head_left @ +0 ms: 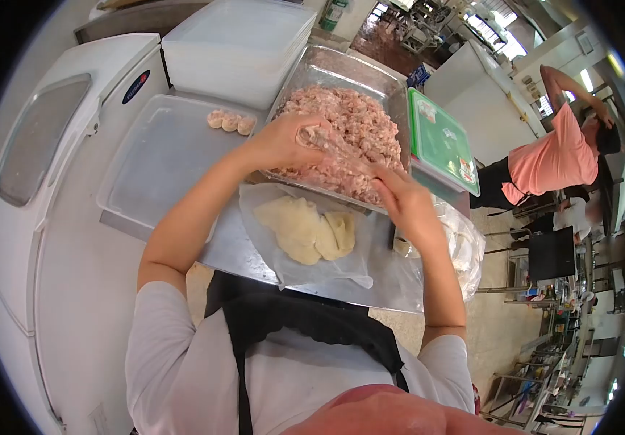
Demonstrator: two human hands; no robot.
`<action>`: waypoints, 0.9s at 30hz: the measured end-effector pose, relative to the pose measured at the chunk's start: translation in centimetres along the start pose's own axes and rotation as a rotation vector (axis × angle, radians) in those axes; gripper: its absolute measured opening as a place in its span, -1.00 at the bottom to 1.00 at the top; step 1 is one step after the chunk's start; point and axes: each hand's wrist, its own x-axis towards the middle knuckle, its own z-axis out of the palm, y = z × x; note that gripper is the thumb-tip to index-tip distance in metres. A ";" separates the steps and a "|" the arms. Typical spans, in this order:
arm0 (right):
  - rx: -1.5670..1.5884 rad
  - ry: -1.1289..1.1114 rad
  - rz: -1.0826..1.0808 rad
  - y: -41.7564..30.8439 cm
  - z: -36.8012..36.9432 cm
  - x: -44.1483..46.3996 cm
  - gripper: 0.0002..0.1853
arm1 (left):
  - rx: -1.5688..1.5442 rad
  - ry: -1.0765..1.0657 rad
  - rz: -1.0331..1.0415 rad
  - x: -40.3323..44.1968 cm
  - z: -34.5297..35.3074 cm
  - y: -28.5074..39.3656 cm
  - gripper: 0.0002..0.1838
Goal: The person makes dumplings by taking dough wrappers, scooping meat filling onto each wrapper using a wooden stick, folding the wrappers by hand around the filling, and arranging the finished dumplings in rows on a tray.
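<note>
A deep metal tray (372,71) holds a heap of pink ground meat (348,109). Over the tray's near left side, my left hand (290,143) is curled with some meat showing at its fingers. My right hand (405,205) is closed at the near right side of the meat, fingers pressed together; what they grip, if anything, is hidden. Just below the tray, pale dough wrappers (301,232) lie in a loose, overlapping pile on a clear plastic sheet (265,261). Several small filled dumplings (231,122) sit in a row on a translucent flat tray (160,156) at the left.
Stacked translucent trays (236,54) stand at the back left, beside a white appliance (73,181). A green-lidded container (443,138) is right of the meat. A plastic bag (461,243) lies near my right forearm. A person in a pink shirt (555,159) stands farther right.
</note>
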 end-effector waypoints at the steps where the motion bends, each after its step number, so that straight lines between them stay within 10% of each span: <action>1: 0.032 0.015 -0.004 0.7 0.9 -0.1 -0.69 | 0.040 0.045 -0.007 0.0 0.1 -0.7 -0.48; 6: 0.313 0.074 0.017 6.9 5.8 -0.7 -0.66 | 0.065 0.113 -0.357 -0.7 -4.1 -1.3 -0.47; 9: 0.823 -0.080 0.563 7.3 6.2 -1.6 -0.68 | 0.110 0.168 -0.339 -2.3 -9.7 -6.0 -0.43; 14: 1.070 0.074 0.616 7.3 6.4 -2.1 -0.70 | 0.453 0.279 -0.378 -5.9 -14.2 -11.1 -0.54; 27: 1.176 0.139 0.637 8.1 6.8 -2.4 -0.66 | 0.622 0.147 -0.714 -5.6 -12.9 -14.4 0.00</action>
